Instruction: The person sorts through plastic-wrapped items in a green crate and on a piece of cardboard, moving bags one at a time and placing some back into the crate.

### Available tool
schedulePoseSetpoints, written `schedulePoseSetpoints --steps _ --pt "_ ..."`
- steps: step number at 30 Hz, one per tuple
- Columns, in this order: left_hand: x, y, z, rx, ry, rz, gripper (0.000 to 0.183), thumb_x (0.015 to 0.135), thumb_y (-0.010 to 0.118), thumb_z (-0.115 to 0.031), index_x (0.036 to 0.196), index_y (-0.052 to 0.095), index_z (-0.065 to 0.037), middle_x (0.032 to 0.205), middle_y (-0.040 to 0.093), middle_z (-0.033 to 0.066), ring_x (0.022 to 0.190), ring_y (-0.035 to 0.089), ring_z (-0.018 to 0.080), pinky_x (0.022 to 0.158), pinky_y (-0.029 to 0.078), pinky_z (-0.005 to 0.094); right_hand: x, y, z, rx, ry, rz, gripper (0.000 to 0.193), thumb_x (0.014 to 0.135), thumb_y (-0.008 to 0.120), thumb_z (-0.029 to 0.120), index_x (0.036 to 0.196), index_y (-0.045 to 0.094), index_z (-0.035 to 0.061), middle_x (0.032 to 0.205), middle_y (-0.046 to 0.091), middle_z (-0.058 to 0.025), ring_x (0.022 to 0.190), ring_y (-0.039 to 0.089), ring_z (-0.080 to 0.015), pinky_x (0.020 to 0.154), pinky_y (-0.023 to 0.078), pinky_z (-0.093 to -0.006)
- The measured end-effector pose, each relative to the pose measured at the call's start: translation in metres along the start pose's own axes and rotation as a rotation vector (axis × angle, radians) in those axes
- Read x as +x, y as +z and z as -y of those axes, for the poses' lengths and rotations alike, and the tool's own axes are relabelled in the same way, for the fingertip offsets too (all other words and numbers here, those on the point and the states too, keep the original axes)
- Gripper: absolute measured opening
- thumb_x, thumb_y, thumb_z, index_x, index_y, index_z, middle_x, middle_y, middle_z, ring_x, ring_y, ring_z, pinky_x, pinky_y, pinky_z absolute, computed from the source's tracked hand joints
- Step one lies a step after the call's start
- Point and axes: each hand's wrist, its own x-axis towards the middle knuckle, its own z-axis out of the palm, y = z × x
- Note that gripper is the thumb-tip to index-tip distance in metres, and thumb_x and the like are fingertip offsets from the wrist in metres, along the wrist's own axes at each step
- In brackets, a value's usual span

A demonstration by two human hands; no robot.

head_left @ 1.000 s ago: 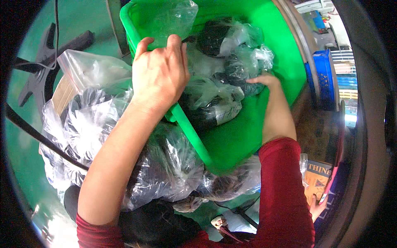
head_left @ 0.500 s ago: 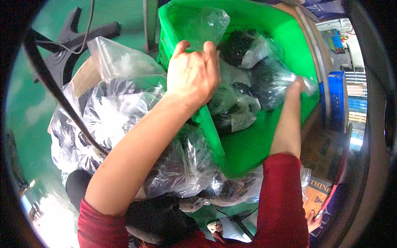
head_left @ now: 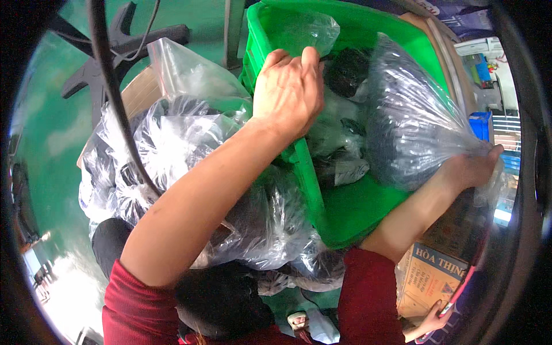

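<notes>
My right hand [head_left: 468, 168] is closed round the gathered neck of a clear plastic bag [head_left: 405, 123] filled with dark contents. The bag slants over the right side of a green plastic bin [head_left: 359, 221]. My left hand [head_left: 290, 92] is closed above the bin's left edge, its knuckles up. Loose clear plastic [head_left: 319, 35], the top of another bag, rises beyond its fingers, and its lower part is partly hidden. Deeper in the bin lie a dark bundle [head_left: 348, 72] and a bagged item with a white handwritten label [head_left: 352, 171].
Bulging clear bags of dark items [head_left: 172, 138] pile up left of the bin, beside a cardboard flap [head_left: 138, 95]. A black cable [head_left: 115, 98] hangs across the left. A printed carton [head_left: 428, 276] stands lower right, near another person's hand [head_left: 431, 323]. A black chair base [head_left: 109, 54] is behind.
My right hand has drawn the filled bag up and to the right, from inside the bin to over its edge. My left hand keeps its hold, and the whole view has shifted slightly.
</notes>
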Motion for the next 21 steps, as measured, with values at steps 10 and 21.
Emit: schedulePoseSetpoints --steps 10,21 --pt "-0.003 -0.003 -0.002 -0.073 -0.043 -0.222 0.012 0.078 0.042 -0.012 0.073 0.036 -0.003 0.052 0.049 0.0157 0.056 0.051 0.0333 0.073 0.038 0.0388 -0.049 0.051 -0.108 0.100 0.959 0.288 0.023 0.076 0.050 0.026 0.089 0.048 0.0070 0.081 0.051 -0.0064 0.073 0.049 -0.0201 0.066 0.041 -0.0364" --pt "-0.002 -0.004 -0.007 0.018 -0.048 -0.101 0.015 0.079 0.042 -0.018 0.076 0.042 -0.003 0.068 0.049 0.0197 0.068 0.046 0.0377 0.059 0.038 0.0457 -0.067 0.069 -0.158 0.019 0.995 0.422 0.034 0.080 0.044 0.033 0.088 0.048 0.0000 0.081 0.055 -0.0118 0.073 0.052 -0.0239 0.067 0.042 -0.0376"
